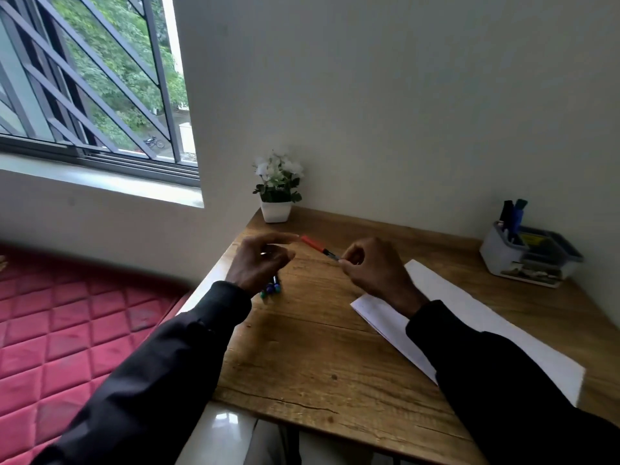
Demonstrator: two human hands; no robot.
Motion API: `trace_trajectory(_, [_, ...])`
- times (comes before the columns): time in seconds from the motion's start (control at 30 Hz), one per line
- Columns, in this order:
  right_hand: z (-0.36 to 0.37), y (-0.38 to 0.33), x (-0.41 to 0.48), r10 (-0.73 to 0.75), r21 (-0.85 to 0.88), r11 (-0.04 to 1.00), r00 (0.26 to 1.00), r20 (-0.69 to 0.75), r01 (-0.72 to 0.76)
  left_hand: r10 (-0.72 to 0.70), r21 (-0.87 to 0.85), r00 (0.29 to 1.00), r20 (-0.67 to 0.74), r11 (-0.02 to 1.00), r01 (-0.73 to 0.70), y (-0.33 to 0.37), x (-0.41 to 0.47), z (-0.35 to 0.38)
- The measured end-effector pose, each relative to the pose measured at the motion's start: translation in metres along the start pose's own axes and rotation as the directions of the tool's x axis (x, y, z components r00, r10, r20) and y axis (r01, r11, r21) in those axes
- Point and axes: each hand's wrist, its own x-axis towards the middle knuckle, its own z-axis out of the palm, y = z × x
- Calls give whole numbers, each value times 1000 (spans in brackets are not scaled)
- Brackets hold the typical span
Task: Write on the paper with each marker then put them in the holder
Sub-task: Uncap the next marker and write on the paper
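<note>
My right hand (372,266) pinches the dark end of a red-capped marker (315,245) held above the wooden table (302,357). The marker's red cap points left toward my left hand (260,263), whose fingers reach out close to the cap; whether they touch it is unclear. Under my left hand lie three markers (271,287), with green and blue ends showing. A white sheet of paper (469,323) lies to the right, partly under my right forearm. The clear holder (526,256) stands at the back right with several dark, blue and green markers in it.
A small white pot with white flowers (277,187) stands at the table's back left corner against the wall. A red quilted mattress (67,330) lies left of the table, below a barred window (94,78).
</note>
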Motion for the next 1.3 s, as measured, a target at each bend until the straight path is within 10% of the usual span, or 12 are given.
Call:
trace_trajectory(0.33, [-70,35,-43,-13,371,923,974,-228,100,176,71,956,233,978,-198,43,15,70])
trace_trajectory(0.5, [-78,47,-50,92,893,446,995,28,-67,250,-18,929,274,967,-255,68,12,89])
trace_trajectory(0.97, [-101,73,-33,-199,887,429,939,280,-173,194,74,892,409,967,-244,73,34,95])
trace_trajectory(1.3, [-90,113,-26,17,822,555,990,142,-127,-2,329,935,353,936,-122,21,62,115])
